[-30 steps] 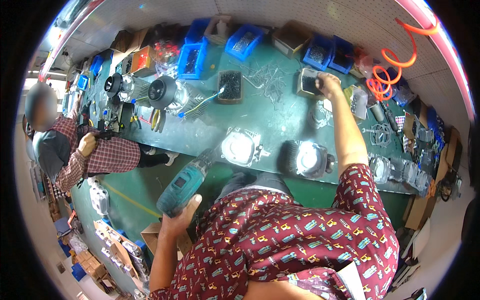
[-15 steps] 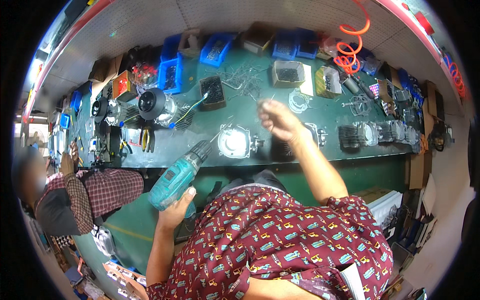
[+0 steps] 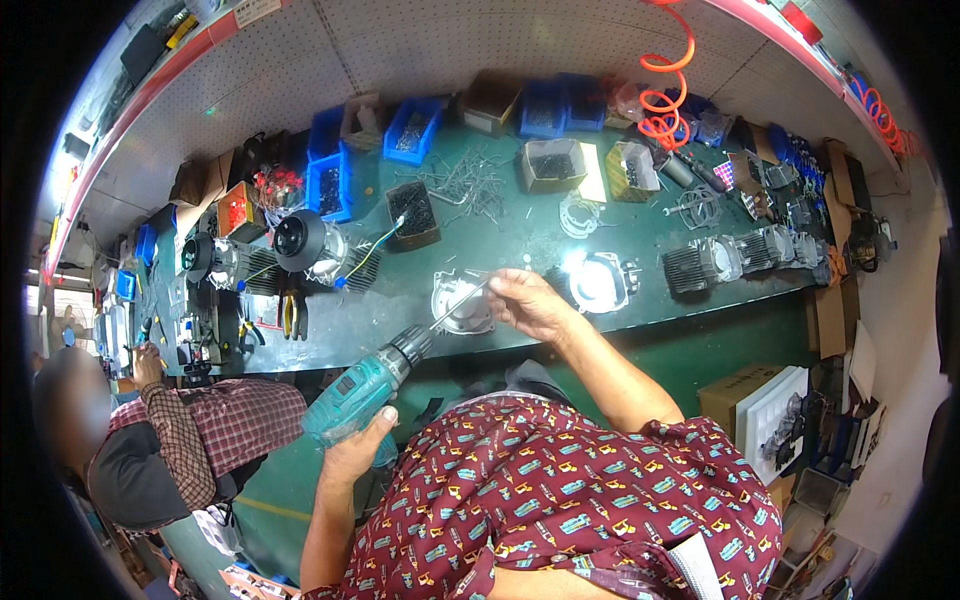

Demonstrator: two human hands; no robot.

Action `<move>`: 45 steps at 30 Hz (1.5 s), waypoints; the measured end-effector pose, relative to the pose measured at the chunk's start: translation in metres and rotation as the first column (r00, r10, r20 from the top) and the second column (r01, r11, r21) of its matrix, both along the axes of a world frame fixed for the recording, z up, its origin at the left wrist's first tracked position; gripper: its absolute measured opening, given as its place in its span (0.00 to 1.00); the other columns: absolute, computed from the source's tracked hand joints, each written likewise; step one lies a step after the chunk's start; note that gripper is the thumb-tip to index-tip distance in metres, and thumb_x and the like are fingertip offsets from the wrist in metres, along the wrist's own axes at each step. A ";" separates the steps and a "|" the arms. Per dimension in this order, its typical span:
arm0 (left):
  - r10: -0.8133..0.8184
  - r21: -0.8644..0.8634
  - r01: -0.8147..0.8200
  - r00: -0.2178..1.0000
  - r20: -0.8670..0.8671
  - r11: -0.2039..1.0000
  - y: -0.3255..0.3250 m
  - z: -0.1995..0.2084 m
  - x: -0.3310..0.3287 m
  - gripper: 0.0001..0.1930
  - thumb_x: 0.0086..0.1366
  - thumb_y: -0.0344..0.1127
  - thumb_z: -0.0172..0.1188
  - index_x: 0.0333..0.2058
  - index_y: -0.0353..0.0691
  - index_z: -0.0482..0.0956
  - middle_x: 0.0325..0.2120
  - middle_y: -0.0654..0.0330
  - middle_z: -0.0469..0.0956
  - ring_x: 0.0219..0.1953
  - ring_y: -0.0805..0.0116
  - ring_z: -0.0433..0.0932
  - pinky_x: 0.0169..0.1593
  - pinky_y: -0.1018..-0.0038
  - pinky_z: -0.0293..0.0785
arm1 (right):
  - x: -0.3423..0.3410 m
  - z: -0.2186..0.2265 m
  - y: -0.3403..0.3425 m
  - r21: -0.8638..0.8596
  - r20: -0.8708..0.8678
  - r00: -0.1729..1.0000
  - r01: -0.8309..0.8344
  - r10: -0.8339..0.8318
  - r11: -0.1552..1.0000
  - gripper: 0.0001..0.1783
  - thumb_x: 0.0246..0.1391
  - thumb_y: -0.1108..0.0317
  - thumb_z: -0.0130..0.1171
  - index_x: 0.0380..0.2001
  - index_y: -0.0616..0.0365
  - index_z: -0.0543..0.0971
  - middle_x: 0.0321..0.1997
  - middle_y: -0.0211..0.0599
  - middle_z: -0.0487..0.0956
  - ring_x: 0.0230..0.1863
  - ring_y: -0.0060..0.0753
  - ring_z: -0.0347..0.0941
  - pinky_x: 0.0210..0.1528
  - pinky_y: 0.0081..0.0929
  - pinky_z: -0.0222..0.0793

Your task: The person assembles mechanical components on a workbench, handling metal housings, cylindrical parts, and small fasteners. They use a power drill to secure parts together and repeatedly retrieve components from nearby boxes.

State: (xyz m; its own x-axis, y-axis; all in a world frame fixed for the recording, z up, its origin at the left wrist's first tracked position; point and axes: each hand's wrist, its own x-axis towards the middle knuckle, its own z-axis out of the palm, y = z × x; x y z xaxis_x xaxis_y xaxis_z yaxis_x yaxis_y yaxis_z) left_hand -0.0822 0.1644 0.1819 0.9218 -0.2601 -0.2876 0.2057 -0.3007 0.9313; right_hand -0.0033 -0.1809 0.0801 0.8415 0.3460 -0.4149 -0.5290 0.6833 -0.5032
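My left hand (image 3: 360, 448) grips a teal and black cordless drill (image 3: 358, 392) in front of the bench edge, its long thin bit pointing up and to the right. The fingers of my right hand (image 3: 530, 306) are pinched together at the tip of that bit; what they hold is too small to make out. Beneath the bit and fingertips a round silver metal housing (image 3: 446, 296) lies on the bench, partly covered by them. To the right of my right hand rests a second, similar housing (image 3: 598, 283), brightly lit.
On the green bench (image 3: 400, 310), finned motor units (image 3: 345, 262) stand left and more finned parts (image 3: 690, 270) right. Behind are a box of dark screws (image 3: 410, 222), loose metal pieces (image 3: 470, 185), blue bins (image 3: 412, 135) and an orange coiled hose (image 3: 660, 100). A co-worker (image 3: 190, 440) sits at left.
My right hand has come down and left from above the bench to the drill bit's tip. The drill has stayed in my left hand, and the view has shifted slightly.
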 end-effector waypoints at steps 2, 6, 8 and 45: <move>0.014 -0.028 -0.014 1.000 -0.001 0.999 -0.001 -0.001 -0.001 0.16 0.65 0.29 0.64 0.51 0.34 0.76 0.40 0.56 0.81 0.34 0.70 0.79 0.40 0.70 0.78 | 0.002 -0.005 -0.003 0.012 0.006 1.000 -0.016 0.016 1.000 0.13 0.64 0.64 0.62 0.46 0.59 0.78 0.35 0.27 0.77 0.31 0.19 0.72 0.32 0.14 0.73; 0.033 -0.079 -0.033 0.999 0.003 0.996 -0.003 0.004 0.001 0.16 0.65 0.30 0.64 0.50 0.33 0.77 0.40 0.56 0.81 0.33 0.70 0.78 0.39 0.71 0.77 | 0.006 -0.006 -0.011 0.106 0.053 0.997 -0.062 0.056 0.992 0.12 0.64 0.62 0.61 0.45 0.57 0.78 0.35 0.26 0.77 0.33 0.17 0.73 0.33 0.14 0.74; 0.038 -0.079 -0.039 0.999 -0.013 0.996 -0.005 0.006 0.001 0.16 0.64 0.30 0.65 0.50 0.33 0.77 0.39 0.56 0.81 0.33 0.70 0.78 0.39 0.71 0.77 | 0.008 -0.007 -0.011 0.064 0.054 0.995 -0.084 0.081 0.994 0.12 0.64 0.61 0.61 0.45 0.56 0.78 0.34 0.24 0.76 0.31 0.16 0.70 0.31 0.13 0.70; -0.247 0.624 0.021 0.928 0.278 0.781 -0.033 0.052 0.031 0.15 0.53 0.36 0.72 0.38 0.39 0.82 0.27 0.51 0.83 0.32 0.47 0.83 0.37 0.62 0.77 | 0.044 -0.036 0.024 -0.945 0.321 0.903 0.327 0.284 0.029 0.16 0.50 0.56 0.66 0.30 0.59 0.81 0.36 0.48 0.80 0.40 0.54 0.78 0.43 0.48 0.73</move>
